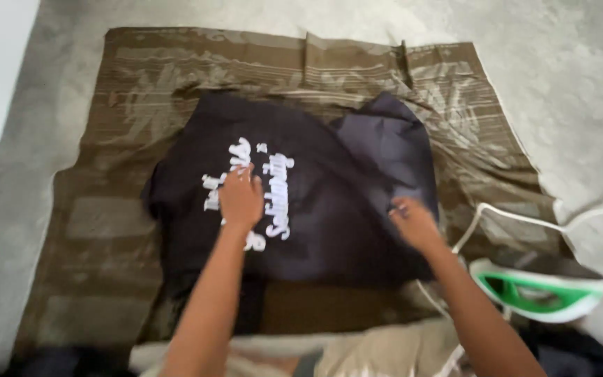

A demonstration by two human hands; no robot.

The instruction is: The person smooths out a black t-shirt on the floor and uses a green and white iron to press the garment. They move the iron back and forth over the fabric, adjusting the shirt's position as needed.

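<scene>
Left hand (240, 197) flat on black shirt (315, 209), right hand (413, 222) touching its edge

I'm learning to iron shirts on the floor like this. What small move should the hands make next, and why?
Probably sweep the right hand outward along the dark shirt: its right part is folded and creased, while the left hand already pins the printed middle flat. The iron rests beside the brown cloth.
</scene>
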